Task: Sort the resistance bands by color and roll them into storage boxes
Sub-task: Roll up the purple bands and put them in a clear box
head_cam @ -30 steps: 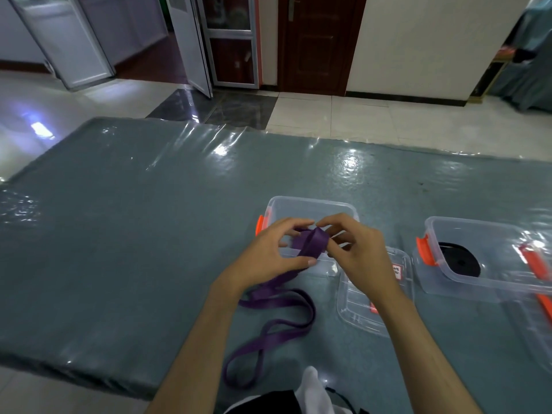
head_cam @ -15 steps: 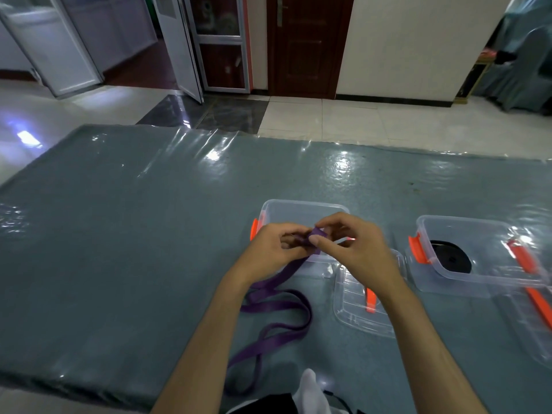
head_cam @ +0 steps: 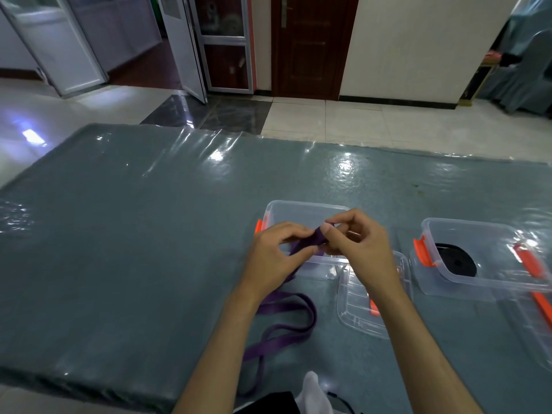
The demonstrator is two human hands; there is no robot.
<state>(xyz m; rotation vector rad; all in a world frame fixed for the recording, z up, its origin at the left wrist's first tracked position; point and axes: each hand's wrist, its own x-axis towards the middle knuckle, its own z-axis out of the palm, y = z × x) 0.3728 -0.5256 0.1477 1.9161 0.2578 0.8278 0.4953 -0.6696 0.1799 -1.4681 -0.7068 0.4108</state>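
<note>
The table (head_cam: 119, 249) lay under grey-green cloth sealed beneath a glossy clear sheet, which wrinkled and threw back the light. Everything sat at its near right part, within easy arm's reach, likely so that rolling and dropping in needed no stretch.

Taking the open box (head_cam: 301, 212) as the mark: it was clear rigid plastic with an orange clip on its left wall and nothing visible inside, seemingly waiting for the purple roll. Well to its right stood a second box (head_cam: 478, 282) of the same make, holding a black coil (head_cam: 455, 262), so that colour looked already sorted. A clear lid (head_cam: 358, 312) lay flat just in front of the open box, towards the right.

The band (head_cam: 286, 306) was a flat, limp purple strap. Its loose length trailed in soft loops from in front of the box to the table's near edge; its upper end was raised over the box's front wall.

There the left hand (head_cam: 274, 258) pinched the strap between thumb and fingers, apparently feeding it under tension, while the right hand (head_cam: 358, 249) was closed tightly on the rolled start, thumb pressed on top.
</note>
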